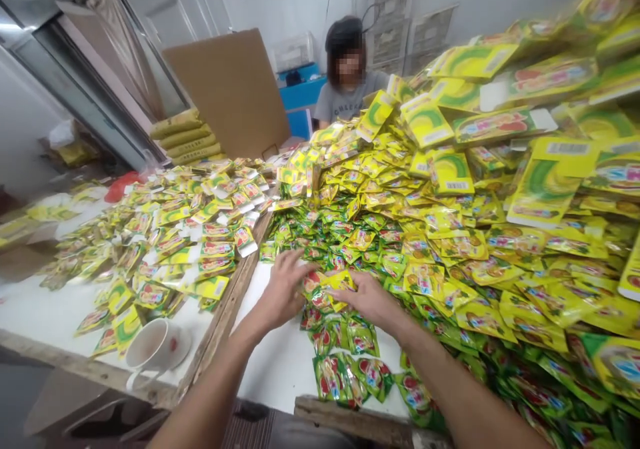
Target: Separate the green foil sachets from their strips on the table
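Observation:
A huge heap of small green and yellow sachets (pixel 400 235) covers the white table (pixel 280 362) in front of me. My left hand (pixel 283 289) lies on the near edge of the heap, fingers spread over the sachets. My right hand (pixel 367 299) is beside it, its fingers curled round a yellow sachet (pixel 340 281) at the heap's edge. Several green sachets (pixel 345 369) lie loose on the table just below both hands.
Larger yellow packets (pixel 540 182) are stacked high on the right. A second table on the left holds spread sachets on cards (pixel 170 235) and a white cup on a saucer (pixel 153 349). A person in a grey shirt (pixel 347 99) sits across the heap. Cardboard (pixel 230 89) leans behind.

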Motion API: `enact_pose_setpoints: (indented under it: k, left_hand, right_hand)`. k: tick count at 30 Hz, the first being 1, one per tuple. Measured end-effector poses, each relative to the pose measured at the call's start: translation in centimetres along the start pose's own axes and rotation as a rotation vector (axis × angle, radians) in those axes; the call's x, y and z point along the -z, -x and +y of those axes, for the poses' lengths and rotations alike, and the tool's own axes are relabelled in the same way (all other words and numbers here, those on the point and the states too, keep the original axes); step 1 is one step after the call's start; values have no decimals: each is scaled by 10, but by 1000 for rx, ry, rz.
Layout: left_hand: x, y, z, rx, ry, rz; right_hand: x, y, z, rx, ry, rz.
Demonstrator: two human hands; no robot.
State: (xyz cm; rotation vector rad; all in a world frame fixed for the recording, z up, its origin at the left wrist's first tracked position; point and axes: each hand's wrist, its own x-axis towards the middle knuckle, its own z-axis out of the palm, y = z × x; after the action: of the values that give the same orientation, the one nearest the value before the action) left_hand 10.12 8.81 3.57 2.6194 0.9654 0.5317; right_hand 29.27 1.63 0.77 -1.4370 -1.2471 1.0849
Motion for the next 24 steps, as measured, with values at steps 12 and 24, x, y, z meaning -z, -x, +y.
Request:
enact_pose_setpoints:
  k: [12,24]
  left_hand:
    - [-42,14,25,562,1274,230]
    - [-37,29,21,566,1181,37]
  right_hand:
    - [-11,-2,7,-39,-122,88]
    - [16,1,-10,43,297,72]
